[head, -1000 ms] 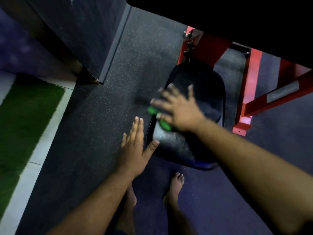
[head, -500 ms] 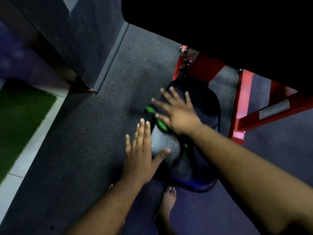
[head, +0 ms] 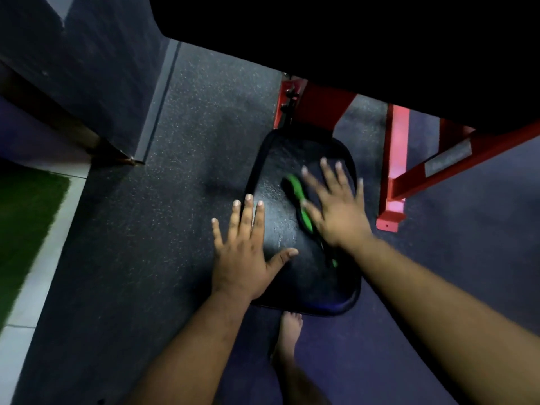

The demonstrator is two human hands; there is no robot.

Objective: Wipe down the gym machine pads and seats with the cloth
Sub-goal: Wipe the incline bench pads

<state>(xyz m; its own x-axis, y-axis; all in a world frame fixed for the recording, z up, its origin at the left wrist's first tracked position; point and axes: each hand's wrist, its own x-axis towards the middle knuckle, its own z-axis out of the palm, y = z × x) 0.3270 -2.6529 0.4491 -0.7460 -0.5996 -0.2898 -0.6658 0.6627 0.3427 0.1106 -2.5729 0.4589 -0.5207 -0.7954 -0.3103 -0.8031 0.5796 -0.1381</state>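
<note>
A black padded seat of a red-framed gym machine lies below me in the middle of the view. My right hand lies flat with spread fingers on a green-edged dark cloth, pressing it onto the seat's right half. Only the cloth's green edge shows beside the palm and wrist. My left hand is flat with straight fingers over the seat's left edge, thumb stretched onto the pad; whether the palm touches is unclear.
Red steel frame bars stand right of the seat, and a red post rises behind it. A large black machine part overhangs the top. My bare foot is just under the seat's near edge. A dark wall and green turf are at left.
My right hand has slid the cloth from the seat's left edge toward its right half. My left hand stayed flat at the left edge. The camera came closer to the seat.
</note>
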